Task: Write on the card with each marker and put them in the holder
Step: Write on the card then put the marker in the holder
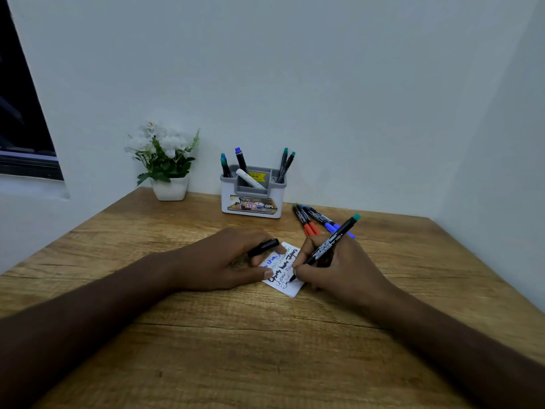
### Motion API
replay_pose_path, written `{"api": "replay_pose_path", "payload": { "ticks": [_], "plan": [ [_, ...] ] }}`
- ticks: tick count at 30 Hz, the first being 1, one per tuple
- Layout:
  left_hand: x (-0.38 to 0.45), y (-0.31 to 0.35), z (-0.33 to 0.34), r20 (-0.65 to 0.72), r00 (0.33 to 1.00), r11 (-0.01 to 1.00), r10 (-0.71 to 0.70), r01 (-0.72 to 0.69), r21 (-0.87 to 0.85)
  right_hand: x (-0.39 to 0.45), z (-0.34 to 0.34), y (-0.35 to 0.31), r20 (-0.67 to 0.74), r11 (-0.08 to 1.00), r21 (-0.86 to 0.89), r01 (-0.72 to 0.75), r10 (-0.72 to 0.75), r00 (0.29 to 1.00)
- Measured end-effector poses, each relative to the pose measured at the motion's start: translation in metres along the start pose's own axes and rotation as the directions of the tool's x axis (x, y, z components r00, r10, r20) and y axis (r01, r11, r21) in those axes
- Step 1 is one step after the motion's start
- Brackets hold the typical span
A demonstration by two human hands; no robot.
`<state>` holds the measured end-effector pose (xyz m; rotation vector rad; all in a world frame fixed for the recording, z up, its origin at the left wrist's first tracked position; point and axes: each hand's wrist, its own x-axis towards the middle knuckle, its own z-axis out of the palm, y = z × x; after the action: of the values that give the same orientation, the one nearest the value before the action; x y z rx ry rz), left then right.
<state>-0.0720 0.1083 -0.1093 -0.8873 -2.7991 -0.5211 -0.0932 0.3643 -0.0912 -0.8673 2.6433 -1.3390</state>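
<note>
The right hand (333, 270) pinches a slim black marker with a green end (326, 246), its tip touching the small white paper card (290, 286) that lies on the wooden surface (236, 335). The card bears lines of blue, green and black handwriting, too small to read. The left hand (233, 261) presses the card's left edge with the thumb and holds a black marker cap (263, 247) between curled fingers. Behind, near the wall, stands the white and grey plastic holder (253, 199); its front label shows "42" in a red box and the letters "OP", and a yellow price sticker inside reads "49.00". Several markers stand in it. Loose red- and blue-capped markers (317, 221) lie just right of the holder. A white pot of white flowers (165, 163) sits to its left.
</note>
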Motion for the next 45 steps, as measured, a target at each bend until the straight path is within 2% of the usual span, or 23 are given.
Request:
{"api": "replay_pose_path", "payload": {
  "ticks": [31,38,41,45],
  "plan": [
    [0.001,0.005,-0.003,0.0,1.0,1.0,0.001,-0.001,0.007,0.003,0.0,0.0,-0.053,0.997,0.024,-0.07,0.071,0.996],
    [0.0,0.005,-0.004,0.004,1.0,1.0,-0.011,0.011,0.012,0.003,0.001,0.002,-0.046,0.999,0.011,-0.05,0.05,0.998],
    [-0.001,0.008,-0.005,0.017,1.0,1.0,-0.014,0.014,0.009,0.003,0.0,0.005,-0.104,1.0,0.004,-0.003,0.004,0.995],
    [0.0,0.008,-0.005,0.025,1.0,1.0,-0.019,0.019,-0.005,0.008,-0.01,0.006,-0.149,0.972,0.234,-0.01,0.046,0.988]
  ]
}}
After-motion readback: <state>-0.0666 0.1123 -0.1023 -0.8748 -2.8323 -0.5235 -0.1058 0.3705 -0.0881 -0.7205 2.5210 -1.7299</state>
